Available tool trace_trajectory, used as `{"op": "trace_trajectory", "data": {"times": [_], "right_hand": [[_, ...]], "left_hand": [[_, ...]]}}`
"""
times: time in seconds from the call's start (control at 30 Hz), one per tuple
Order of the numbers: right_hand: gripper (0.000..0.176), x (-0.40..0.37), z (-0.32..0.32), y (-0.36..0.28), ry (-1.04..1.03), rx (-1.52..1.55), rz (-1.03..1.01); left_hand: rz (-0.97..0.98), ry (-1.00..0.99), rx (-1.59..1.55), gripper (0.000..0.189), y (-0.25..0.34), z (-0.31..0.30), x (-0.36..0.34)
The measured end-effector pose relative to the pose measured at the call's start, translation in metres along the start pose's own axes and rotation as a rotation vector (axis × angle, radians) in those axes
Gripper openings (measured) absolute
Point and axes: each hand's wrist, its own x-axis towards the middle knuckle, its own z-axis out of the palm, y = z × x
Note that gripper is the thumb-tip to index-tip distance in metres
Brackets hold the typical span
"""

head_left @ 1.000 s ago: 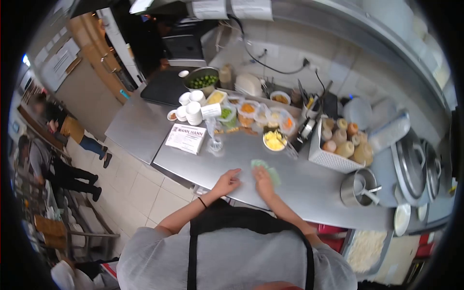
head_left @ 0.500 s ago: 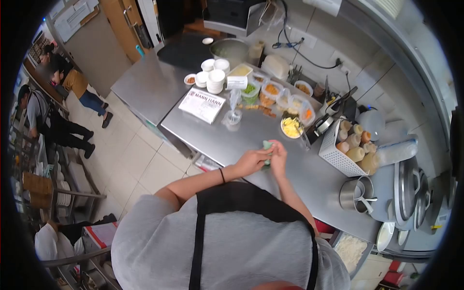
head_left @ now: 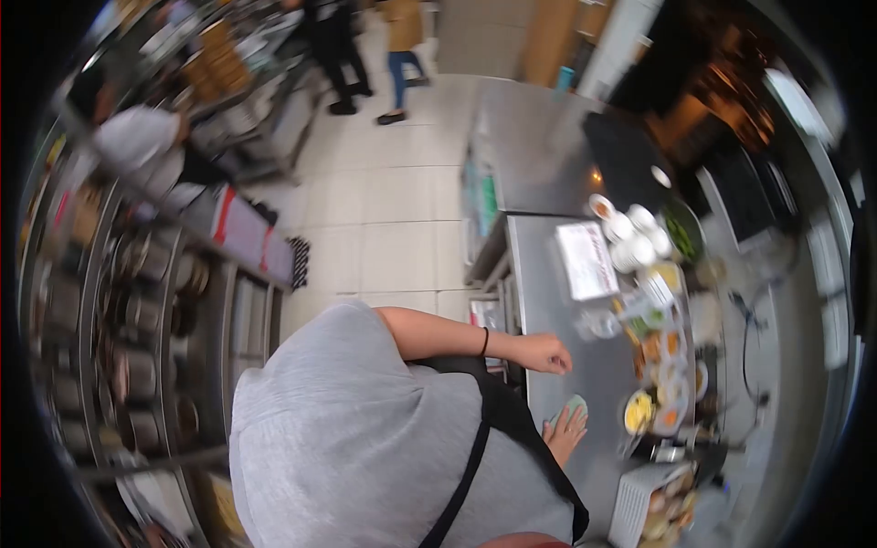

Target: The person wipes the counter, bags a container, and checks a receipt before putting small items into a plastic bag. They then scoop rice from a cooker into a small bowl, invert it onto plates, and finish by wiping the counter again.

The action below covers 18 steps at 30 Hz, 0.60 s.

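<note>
My left hand (head_left: 546, 353), a black band on its wrist, hovers with curled fingers at the near edge of the steel counter (head_left: 548, 173) and holds nothing I can see. My right hand (head_left: 567, 431) lies flat with fingers spread, its fingertips on a small green cloth (head_left: 573, 403) on the counter. A bowl of yellow food (head_left: 639, 412) stands just beyond the cloth. The two hands are apart.
A printed card (head_left: 586, 260), stacked white cups (head_left: 632, 244) and several tubs of food (head_left: 665, 352) line the counter. A white basket of bottles (head_left: 650, 511) sits at the lower right. Racks of pots (head_left: 137, 310) stand on the left. Other people (head_left: 365, 46) stand across the tiled floor.
The view has swung hard to the left. My hands, together on the green cloth half a second ago, have separated; the cloth lies on the counter under my right hand.
</note>
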Motion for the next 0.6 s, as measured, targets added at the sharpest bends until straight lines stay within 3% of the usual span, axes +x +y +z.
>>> {"op": "trace_trajectory", "data": {"times": [0.23,0.4,0.6], "right_hand": [[0.058,0.130,0.022,-0.077,0.065,0.027,-0.311],[0.055,0.219,0.055,-0.130,0.200,0.075,-0.542],[0.053,0.231,0.058,-0.138,0.145,0.133,-0.586]], "left_hand": [[-0.321,0.262,0.018,0.019,0.005,-0.019,-0.088],[-0.386,0.402,0.051,0.019,0.020,-0.012,-0.127],[-0.457,0.433,0.078,0.018,0.037,0.004,-0.147]]}}
